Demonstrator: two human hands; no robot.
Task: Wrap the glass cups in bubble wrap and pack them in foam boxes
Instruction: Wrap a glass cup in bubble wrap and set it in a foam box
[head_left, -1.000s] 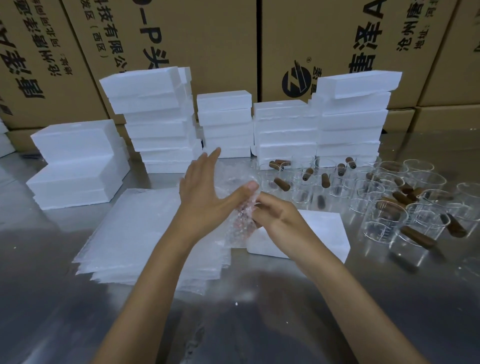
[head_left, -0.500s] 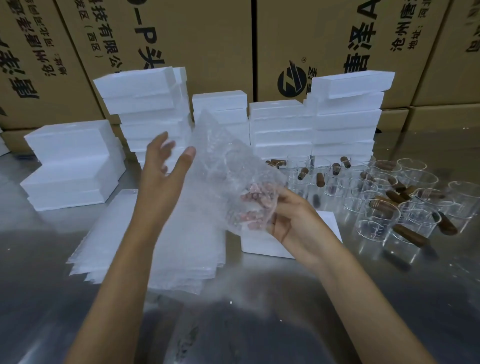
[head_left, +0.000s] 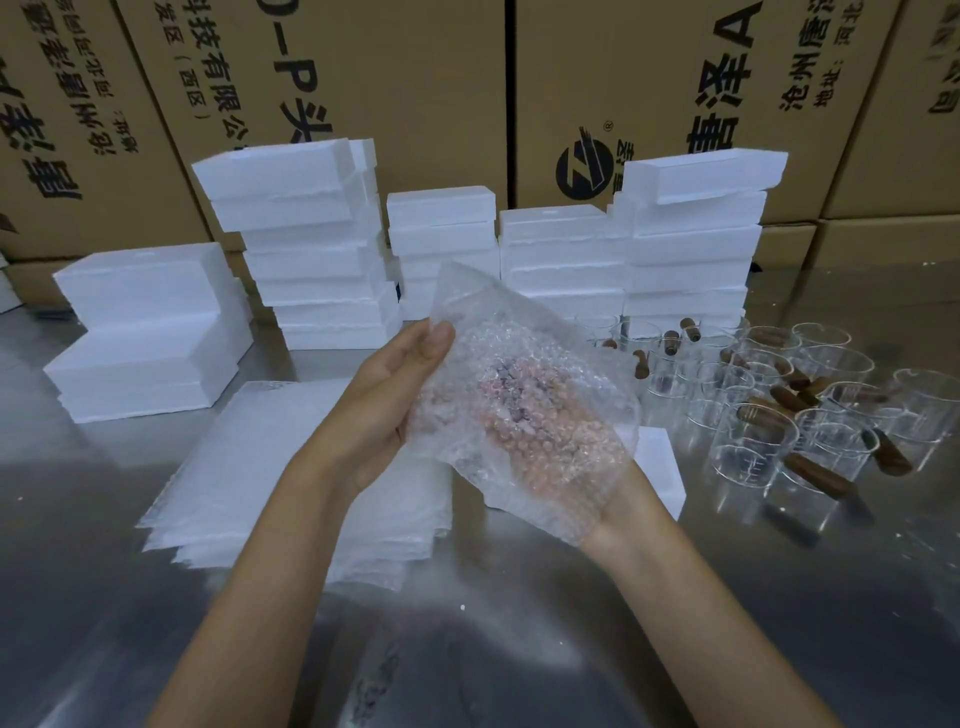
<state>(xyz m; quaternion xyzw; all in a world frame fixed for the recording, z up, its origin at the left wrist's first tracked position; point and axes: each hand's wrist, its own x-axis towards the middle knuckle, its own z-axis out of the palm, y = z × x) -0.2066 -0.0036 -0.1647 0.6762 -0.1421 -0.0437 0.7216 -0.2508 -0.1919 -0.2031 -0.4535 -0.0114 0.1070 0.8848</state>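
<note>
Bubble wrap sheet (head_left: 519, 384) is up over the steel table (head_left: 519, 649): my left hand (head_left: 384, 410) pinches its edge by the thumb, my right hand (head_left: 613, 499) cradles it underneath, fingers hidden. Glass cups (head_left: 753, 447) wait right.

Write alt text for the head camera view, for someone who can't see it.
Two hands, left hand and right hand, hold a bubble wrap sheet above a metal table. Glass cups stand right, wrap sheets left, foam boxes behind.
</note>
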